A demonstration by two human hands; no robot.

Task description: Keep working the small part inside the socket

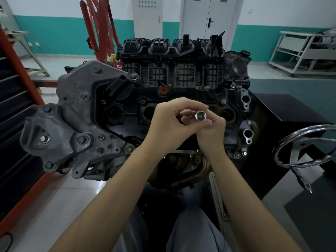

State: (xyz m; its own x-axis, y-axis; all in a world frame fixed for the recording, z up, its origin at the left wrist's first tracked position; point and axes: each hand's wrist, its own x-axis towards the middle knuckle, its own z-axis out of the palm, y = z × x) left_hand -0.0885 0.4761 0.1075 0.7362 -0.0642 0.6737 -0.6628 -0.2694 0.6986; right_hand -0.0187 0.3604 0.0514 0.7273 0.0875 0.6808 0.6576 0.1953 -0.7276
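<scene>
Head view: both hands are meeting over the middle of the engine (163,99), above the cylinder head cover; the left hand (169,122) is curling its fingers round the shank end of a chrome socket (199,115), and the right hand (211,131) is pinching it from below with thumb and fingers. The socket's long axis is running roughly toward the camera, open end facing up at it. To seat it well I'd judge: keep both grips close and push straight along that axis.
</scene>
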